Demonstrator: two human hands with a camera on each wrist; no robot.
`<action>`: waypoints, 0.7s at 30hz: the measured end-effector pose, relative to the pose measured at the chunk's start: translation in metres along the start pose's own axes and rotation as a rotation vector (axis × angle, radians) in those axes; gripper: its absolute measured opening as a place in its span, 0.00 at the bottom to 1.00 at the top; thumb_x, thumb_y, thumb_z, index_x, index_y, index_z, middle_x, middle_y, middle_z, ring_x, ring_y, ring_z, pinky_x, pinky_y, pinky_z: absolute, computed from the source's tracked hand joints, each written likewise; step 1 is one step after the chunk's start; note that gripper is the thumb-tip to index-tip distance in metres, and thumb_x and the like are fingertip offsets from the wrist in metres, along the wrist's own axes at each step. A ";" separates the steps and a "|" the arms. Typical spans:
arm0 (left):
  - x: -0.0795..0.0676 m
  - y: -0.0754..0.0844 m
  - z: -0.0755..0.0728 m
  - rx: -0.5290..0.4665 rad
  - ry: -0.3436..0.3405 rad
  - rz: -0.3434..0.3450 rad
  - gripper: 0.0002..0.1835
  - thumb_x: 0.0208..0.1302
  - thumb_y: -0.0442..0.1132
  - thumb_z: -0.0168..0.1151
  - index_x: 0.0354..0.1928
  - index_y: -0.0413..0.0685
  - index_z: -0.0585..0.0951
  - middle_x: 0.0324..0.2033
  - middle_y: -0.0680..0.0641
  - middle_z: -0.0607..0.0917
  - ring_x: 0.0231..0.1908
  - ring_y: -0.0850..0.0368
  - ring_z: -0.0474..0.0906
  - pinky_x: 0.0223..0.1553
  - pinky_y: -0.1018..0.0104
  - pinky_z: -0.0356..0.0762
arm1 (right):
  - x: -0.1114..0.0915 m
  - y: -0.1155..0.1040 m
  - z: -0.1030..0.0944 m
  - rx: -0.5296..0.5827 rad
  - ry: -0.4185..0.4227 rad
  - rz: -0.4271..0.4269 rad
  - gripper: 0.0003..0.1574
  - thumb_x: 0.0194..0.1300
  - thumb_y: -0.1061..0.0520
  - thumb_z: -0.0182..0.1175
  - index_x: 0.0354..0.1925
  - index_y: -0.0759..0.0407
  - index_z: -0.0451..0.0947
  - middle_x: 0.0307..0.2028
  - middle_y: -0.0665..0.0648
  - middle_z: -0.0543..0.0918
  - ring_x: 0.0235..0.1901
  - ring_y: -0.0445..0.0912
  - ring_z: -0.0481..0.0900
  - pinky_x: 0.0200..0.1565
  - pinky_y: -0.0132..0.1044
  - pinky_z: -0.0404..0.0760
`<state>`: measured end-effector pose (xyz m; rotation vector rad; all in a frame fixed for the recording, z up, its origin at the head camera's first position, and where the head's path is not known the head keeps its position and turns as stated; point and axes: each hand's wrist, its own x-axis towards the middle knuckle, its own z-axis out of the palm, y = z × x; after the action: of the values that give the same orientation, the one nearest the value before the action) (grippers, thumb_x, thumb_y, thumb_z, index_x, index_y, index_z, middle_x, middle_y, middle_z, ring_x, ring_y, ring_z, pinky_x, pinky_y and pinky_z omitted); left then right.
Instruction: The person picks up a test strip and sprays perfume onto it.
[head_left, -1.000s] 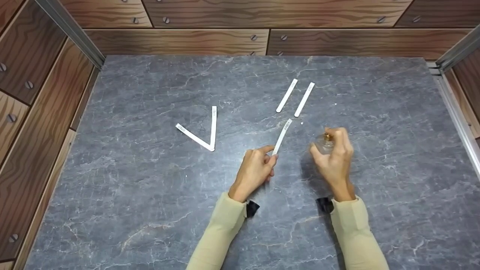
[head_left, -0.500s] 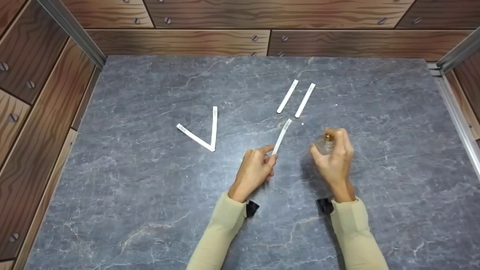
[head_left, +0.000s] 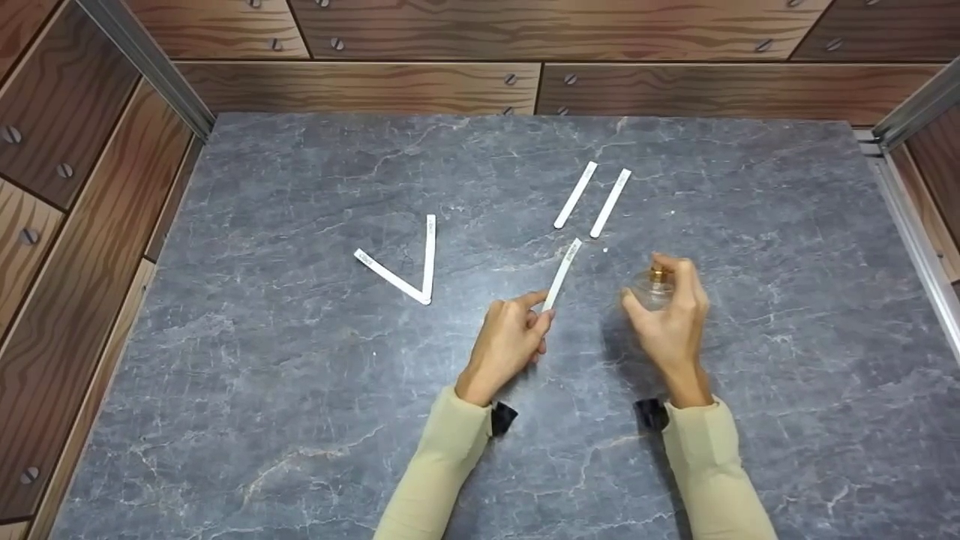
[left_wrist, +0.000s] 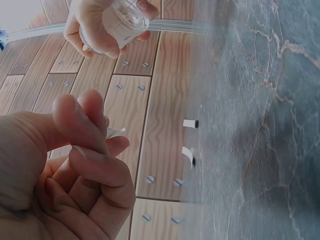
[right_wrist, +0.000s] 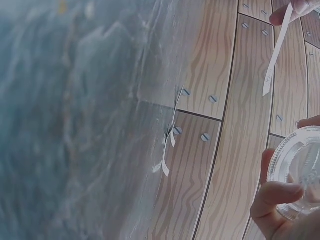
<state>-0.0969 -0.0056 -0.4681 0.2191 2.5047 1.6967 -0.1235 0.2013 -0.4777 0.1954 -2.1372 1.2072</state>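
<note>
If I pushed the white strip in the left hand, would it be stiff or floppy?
Probably bendy: the white strip curves a little. Maybe not totally floppy: it sticks out from the left hand, held only near one end. It looks thin, so likely light.

Fairly bright light, marbled tabletop [head_left: 300, 390] glare around the left hand [head_left: 506, 341], soft shadow to its right, hazy wrist views
</note>
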 end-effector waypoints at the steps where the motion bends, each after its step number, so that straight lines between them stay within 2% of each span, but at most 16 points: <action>1: 0.000 0.000 0.000 -0.001 -0.001 -0.002 0.18 0.72 0.30 0.60 0.61 0.32 0.80 0.11 0.54 0.78 0.08 0.67 0.68 0.10 0.73 0.70 | 0.000 0.000 0.000 0.000 -0.002 -0.002 0.30 0.41 0.74 0.72 0.47 0.73 0.76 0.38 0.69 0.82 0.36 0.55 0.78 0.42 0.29 0.73; 6: 0.000 0.001 -0.003 0.007 0.014 -0.008 0.17 0.72 0.31 0.61 0.60 0.33 0.80 0.11 0.55 0.77 0.08 0.68 0.68 0.09 0.74 0.69 | 0.002 -0.001 -0.002 -0.002 -0.005 0.004 0.30 0.41 0.76 0.72 0.47 0.74 0.76 0.37 0.69 0.82 0.36 0.56 0.78 0.43 0.28 0.73; 14: 0.013 -0.004 -0.011 0.044 0.080 -0.007 0.17 0.72 0.30 0.59 0.60 0.34 0.80 0.11 0.58 0.72 0.10 0.69 0.62 0.11 0.76 0.55 | 0.005 -0.003 -0.005 -0.006 0.000 0.016 0.31 0.41 0.78 0.72 0.48 0.75 0.75 0.38 0.70 0.82 0.37 0.56 0.78 0.42 0.23 0.74; 21: 0.025 -0.005 -0.013 -0.037 0.074 -0.047 0.17 0.73 0.30 0.57 0.61 0.34 0.79 0.14 0.56 0.74 0.11 0.67 0.64 0.12 0.76 0.59 | 0.004 -0.002 -0.005 -0.002 0.013 0.005 0.31 0.41 0.77 0.72 0.47 0.76 0.75 0.38 0.69 0.82 0.37 0.56 0.78 0.43 0.24 0.74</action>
<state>-0.1242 -0.0144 -0.4684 0.0948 2.5063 1.7619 -0.1228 0.2051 -0.4723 0.1805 -2.1295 1.2058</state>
